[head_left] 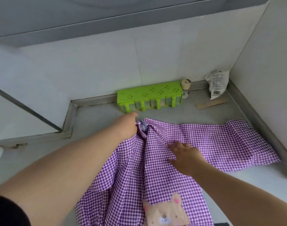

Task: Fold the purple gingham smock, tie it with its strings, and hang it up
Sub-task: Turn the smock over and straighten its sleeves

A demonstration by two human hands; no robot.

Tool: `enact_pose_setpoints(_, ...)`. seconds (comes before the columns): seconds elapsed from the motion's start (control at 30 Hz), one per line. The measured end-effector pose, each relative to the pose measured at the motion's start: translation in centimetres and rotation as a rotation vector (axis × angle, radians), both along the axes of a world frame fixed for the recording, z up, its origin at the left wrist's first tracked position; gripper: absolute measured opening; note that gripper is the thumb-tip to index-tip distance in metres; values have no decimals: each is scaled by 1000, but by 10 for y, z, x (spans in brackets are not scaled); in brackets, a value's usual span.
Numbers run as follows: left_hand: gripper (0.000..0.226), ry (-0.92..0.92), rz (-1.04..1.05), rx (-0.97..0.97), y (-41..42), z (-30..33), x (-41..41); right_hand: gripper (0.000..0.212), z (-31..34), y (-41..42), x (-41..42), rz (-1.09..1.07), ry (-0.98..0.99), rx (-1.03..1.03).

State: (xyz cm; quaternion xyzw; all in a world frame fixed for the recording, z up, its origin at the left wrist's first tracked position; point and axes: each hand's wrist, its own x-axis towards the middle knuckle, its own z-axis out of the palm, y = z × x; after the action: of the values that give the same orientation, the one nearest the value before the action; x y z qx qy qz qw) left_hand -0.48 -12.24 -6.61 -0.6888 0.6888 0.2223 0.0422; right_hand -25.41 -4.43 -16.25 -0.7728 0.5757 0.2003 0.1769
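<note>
Bear appliqué patch (166,212) sits closest to the lens, stitched on the front of the purple gingham smock (155,168), so the garment lies face up. Smock is spread across the grey tabletop (97,115), body toward the person, one sleeve (229,142) stretched flat out to the right almost to the raised metal edge by the wall. Laid out flat like this, the cloth gives straight edges to fold along; judged to be an early stage, since nothing is folded over yet and no tied strings show.

Left hand (129,126) reaches to the far end of the smock at the neck opening, fingers curled round a bunch of fabric there, with a dark striped inner lining (143,125) showing just beside it. Likely purpose: pulling the collar end taut. Right hand (184,152) lies palm down on the chest area, fingers spread and fairly straight, pressing the cloth to the tabletop; probably an anchor so the left pull takes out the ridge of creases running between the two hands.

Behind the smock, well apart: green seasoning rack (150,97) against the tiled wall, small cream jar (186,83) touching its right end, white packet (218,84) leaning in the corner, wooden stick (212,103) lying flat near it. All stand out of the folding area.

Strings not identifiable in this view.
</note>
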Motion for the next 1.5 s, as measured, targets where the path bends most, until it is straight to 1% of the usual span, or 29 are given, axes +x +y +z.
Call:
enact_pose_setpoints(0.07,30,22,-3,-14,0,-8,21,89,-3,-5,3,-78,53,-19)
enact_pose_setpoints(0.1,25,38,-1,-20,1,-8,27,94,-3,-8,0,-137,80,-37)
enact_pose_setpoints(0.2,24,89,76,-32,0,-10,50,107,1,-22,1,-320,166,-82)
enact_pose_setpoints(0.23,23,105,114,-39,-2,-12,58,107,4,-26,6,-336,181,-88)
enact_pose_setpoints(0.27,23,121,149,-40,-3,-15,65,102,3,-29,14,-291,180,-107)
enact_pose_setpoints(0.33,20,124,210,-14,-5,-26,78,88,3,-29,34,-98,92,-115)
enact_pose_setpoints(0.37,20,113,226,1,-5,-31,85,86,2,-27,44,-40,41,-87)
enact_pose_setpoints(0.4,20,96,236,21,-7,-39,92,84,1,-24,52,-37,9,-46)
enact_pose_setpoints(0.43,21,95,260,40,-8,-47,103,84,0,-25,62,-67,2,-2)
enact_pose_setpoints(0.47,24,102,282,56,-9,-52,110,89,-3,-26,67,-109,3,30)
enact_pose_setpoints(0.53,28,136,342,83,-11,-63,127,105,-8,-28,72,-151,38,50)
enact_pose_setpoints(0.6,35,155,409,106,-8,-60,133,116,-12,-31,72,-149,86,56)
enact_pose_setpoints(0.73,49,171,503,203,-1,-59,137,119,-8,-36,83,-119,169,50)
enact_pose_setpoints(0.8,54,194,518,222,-1,-61,133,116,-4,-38,90,-26,183,3)
enact_pose_setpoints(0.87,54,252,506,227,-2,-62,128,110,-5,-40,96,102,131,-12)
enact_pose_setpoints(0.93,54,355,458,241,-1,-65,126,108,-6,-43,101,162,83,29)
enact_pose_setpoints(1.0,58,491,437,298,8,-66,127,110,-6,-47,107,169,99,64)
enact_pose_setpoints(1.07,68,635,467,395,14,-76,134,114,-4,-51,115,184,149,65)
enact_pose_setpoints(1.13,73,706,497,451,15,-87,139,115,0,-55,125,197,192,72)
enact_pose_setpoints(1.17,70,694,525,434,14,-85,138,114,2,-57,128,200,206,74)
enact_pose_setpoints(1.2,61,636,564,384,12,-81,140,112,3,-59,135,207,219,79)
enact_pose_setpoints(1.27,27,418,576,275,4,-75,140,109,6,-59,138,205,235,86)
enact_pose_setpoints(1.3,16,284,559,240,1,-71,143,109,6,-59,140,204,238,85)
enact_pose_setpoints(1.33,12,157,541,225,-2,-69,147,111,6,-58,141,205,239,77)
enact_pose_setpoints(1.37,15,36,522,218,-4,-68,152,115,5,-59,140,213,242,67)
enact_pose_setpoints(1.4,24,-87,480,198,-4,-66,155,119,4,-59,140,221,246,58)
enact_pose_setpoints(1.43,33,-183,384,122,-6,-65,154,123,2,-60,138,219,251,55)
enact_pose_setpoints(1.47,36,-234,219,-8,-6,-68,151,127,1,-61,137,213,250,55)
enact_pose_setpoints(1.5,33,-223,7,-142,-7,-72,143,130,1,-62,136,200,246,50)
